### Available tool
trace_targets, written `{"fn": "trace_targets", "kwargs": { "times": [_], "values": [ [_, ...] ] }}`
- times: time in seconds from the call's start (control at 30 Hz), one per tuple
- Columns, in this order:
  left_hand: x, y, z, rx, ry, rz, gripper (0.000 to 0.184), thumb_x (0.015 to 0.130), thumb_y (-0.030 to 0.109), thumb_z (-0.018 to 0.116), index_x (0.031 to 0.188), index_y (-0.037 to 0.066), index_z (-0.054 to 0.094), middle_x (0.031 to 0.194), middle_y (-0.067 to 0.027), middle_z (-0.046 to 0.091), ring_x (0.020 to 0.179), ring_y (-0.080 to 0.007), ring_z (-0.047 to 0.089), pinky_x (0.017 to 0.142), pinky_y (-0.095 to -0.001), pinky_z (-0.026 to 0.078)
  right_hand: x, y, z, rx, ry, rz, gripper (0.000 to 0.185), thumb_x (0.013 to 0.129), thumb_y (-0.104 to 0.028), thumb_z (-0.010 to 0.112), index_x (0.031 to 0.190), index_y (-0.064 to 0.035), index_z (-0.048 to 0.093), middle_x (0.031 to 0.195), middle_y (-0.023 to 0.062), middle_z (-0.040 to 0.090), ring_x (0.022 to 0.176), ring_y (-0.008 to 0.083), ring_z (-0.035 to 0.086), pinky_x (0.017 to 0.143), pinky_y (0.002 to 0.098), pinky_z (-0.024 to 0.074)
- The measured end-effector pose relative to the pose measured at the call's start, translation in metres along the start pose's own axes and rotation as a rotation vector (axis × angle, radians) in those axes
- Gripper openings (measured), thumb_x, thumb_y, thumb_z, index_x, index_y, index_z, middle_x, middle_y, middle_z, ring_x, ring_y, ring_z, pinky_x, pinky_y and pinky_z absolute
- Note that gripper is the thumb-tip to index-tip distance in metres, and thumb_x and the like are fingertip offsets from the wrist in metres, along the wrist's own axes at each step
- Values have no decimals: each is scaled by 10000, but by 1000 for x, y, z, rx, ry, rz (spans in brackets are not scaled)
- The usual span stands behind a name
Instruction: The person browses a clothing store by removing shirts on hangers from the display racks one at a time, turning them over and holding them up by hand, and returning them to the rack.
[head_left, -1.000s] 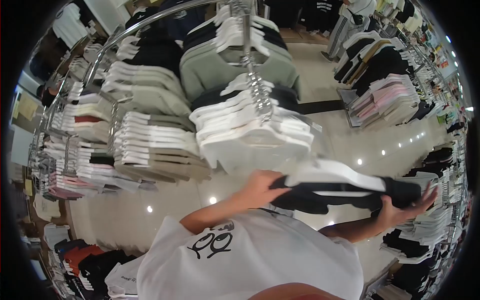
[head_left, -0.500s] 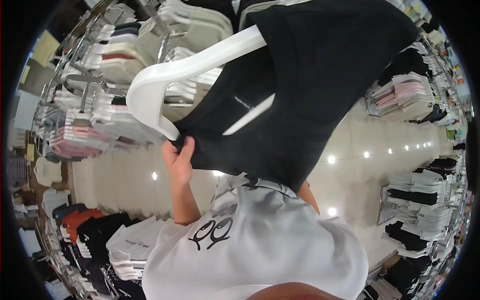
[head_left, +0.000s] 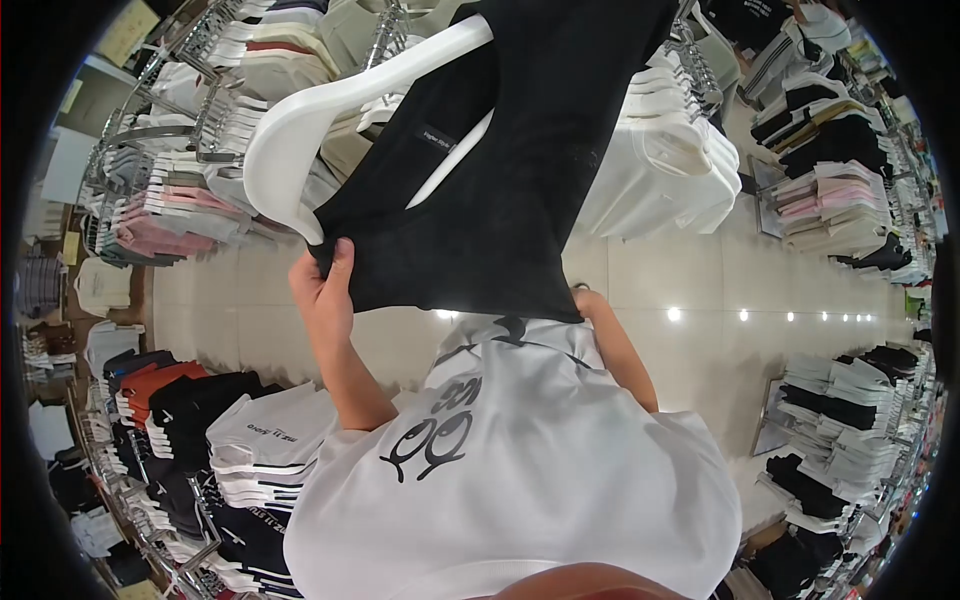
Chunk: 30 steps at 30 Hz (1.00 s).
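A black garment with a small neck label is spread in front of my chest. A white hanger runs through its neck opening, with one arm of the hanger outside the cloth at the left. My left hand pinches the garment's left edge, thumb on top, just below the hanger's end. My right hand is at the lower right corner of the garment; its fingers are mostly hidden behind the cloth, so its grip is unclear.
White tops hang on a rail behind the garment. More racks stand at the left, the lower left and the right. Another person in grey trousers is at the upper right, beyond the racks.
The black garment was folded sideways over the hanger at first and is now spread before me. Lately it has shifted up and left, and my right hand shows at its lower corner.
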<state>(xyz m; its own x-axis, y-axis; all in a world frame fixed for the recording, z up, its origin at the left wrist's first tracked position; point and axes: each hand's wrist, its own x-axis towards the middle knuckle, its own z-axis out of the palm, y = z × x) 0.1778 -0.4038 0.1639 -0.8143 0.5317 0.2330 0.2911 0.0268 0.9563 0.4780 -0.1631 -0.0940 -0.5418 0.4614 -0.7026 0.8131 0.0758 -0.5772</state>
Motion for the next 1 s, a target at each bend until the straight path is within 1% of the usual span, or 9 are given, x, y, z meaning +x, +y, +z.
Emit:
{"fn": "trace_targets", "kwargs": {
  "times": [0.4,0.47,0.53,0.6,0.63,0.73,0.83,0.97,1.0],
  "values": [
    [-8,-7,6,39,-104,46,264,1030,174,734,841,10,650,742,111,475,701,-27,368,627,-245,261,24,90,24,-227,-172,241,414,991,-253,548,1285,-8,704,1360,254,668,1249,394,650,1016,435,539],
    [-6,-12,12,37,-94,53,364,1016,257,768,807,11,598,708,105,440,693,-44,336,605,-260,236,27,109,26,-253,-200,287,409,1011,-253,521,1286,-13,705,1370,259,662,1254,399,646,1015,435,539],
    [-5,-11,20,37,-87,53,362,1015,258,769,815,6,604,712,103,444,699,-46,344,610,-258,247,42,156,39,-308,-43,206,413,1029,-245,468,1333,-96,705,1303,278,681,1221,399,666,1002,454,559],
    [-5,-14,24,37,-77,47,360,1014,260,771,822,1,609,716,101,448,704,-47,351,616,-257,258,16,160,29,6,372,130,371,828,-278,622,899,51,777,975,370,692,1025,506,703,885,533,566],
    [-3,-20,23,67,-73,45,357,1011,263,775,833,-4,617,723,97,458,710,-50,359,624,-255,270,4,160,19,10,374,136,371,828,-278,622,899,51,777,975,370,692,1025,506,703,885,533,566],
    [-4,-16,32,79,-64,16,356,1005,268,784,848,-10,625,733,88,476,721,-55,371,637,-251,288,-35,140,-14,-2,718,472,631,715,-336,961,1133,76,730,1090,230,780,1053,386,750,928,476,585],
    [-2,-22,40,74,-59,-25,347,999,268,791,870,-17,641,743,79,486,727,-60,376,645,-250,297,-37,185,-23,-68,958,479,513,805,-469,867,878,31,774,832,246,740,824,440,715,788,467,582],
    [1,-30,41,153,-69,-90,316,998,259,791,987,-50,725,791,50,588,760,-61,457,694,-239,378,-66,174,-50,90,843,387,410,883,-416,797,924,-8,772,915,242,758,914,433,742,782,504,574],
    [1,-29,44,154,-77,-90,316,998,259,791,987,-50,725,791,50,588,760,-61,457,694,-239,378,-74,156,-51,108,979,340,420,891,-421,783,876,-2,760,845,236,737,835,417,724,755,481,558]
  ]
}}
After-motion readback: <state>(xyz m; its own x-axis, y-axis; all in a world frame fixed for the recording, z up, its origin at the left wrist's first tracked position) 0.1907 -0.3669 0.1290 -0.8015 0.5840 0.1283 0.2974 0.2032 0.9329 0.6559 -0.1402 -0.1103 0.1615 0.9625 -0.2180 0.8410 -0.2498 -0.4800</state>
